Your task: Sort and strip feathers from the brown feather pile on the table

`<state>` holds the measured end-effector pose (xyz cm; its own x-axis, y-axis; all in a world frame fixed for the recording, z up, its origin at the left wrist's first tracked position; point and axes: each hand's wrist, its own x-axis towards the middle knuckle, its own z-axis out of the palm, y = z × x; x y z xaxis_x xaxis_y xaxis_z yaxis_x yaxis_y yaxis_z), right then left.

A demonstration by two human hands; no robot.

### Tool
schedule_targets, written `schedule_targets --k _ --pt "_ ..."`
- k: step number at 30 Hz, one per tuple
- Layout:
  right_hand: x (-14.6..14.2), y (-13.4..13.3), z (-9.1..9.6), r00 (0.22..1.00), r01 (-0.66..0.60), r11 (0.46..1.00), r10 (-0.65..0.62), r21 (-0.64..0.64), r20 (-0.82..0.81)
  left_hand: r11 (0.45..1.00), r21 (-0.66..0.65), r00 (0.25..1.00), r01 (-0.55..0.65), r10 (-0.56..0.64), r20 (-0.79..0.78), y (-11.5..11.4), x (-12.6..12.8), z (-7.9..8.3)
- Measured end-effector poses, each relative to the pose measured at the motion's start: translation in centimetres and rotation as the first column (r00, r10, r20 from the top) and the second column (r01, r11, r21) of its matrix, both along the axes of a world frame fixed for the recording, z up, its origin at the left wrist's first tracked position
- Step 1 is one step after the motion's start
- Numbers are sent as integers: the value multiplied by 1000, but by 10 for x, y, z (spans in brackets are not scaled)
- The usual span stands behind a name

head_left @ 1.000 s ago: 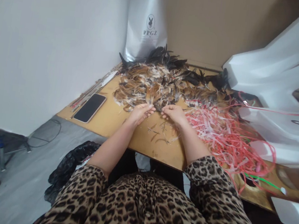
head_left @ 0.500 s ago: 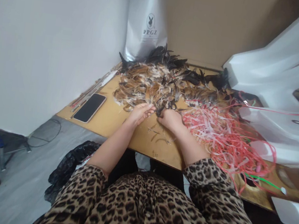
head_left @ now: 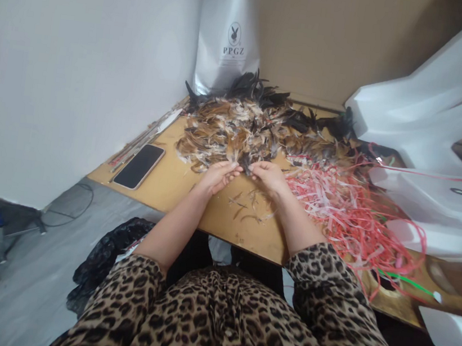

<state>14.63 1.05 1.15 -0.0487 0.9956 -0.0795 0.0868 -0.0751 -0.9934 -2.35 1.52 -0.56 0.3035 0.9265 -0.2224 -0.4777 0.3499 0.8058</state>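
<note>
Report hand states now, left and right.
Left hand: closed, fingertips pinching feathers at the pile's near edge.
Right hand: closed, pinching the same feathers.

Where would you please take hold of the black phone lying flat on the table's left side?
Probably by its two long edges, pinched from above with the left hand, nearer, though busy with feathers. The phone lies flat, screen up, so nothing else offers purchase; its near corner sits close to the table edge, and thin rods crowd its wall side.
</note>
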Motion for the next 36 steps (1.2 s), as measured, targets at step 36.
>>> schedule_targets --k 36 --pt "-34 -8 -15 950 223 967 -187 124 -248 992 98 994 75 -67 -89 -1 4 -9"
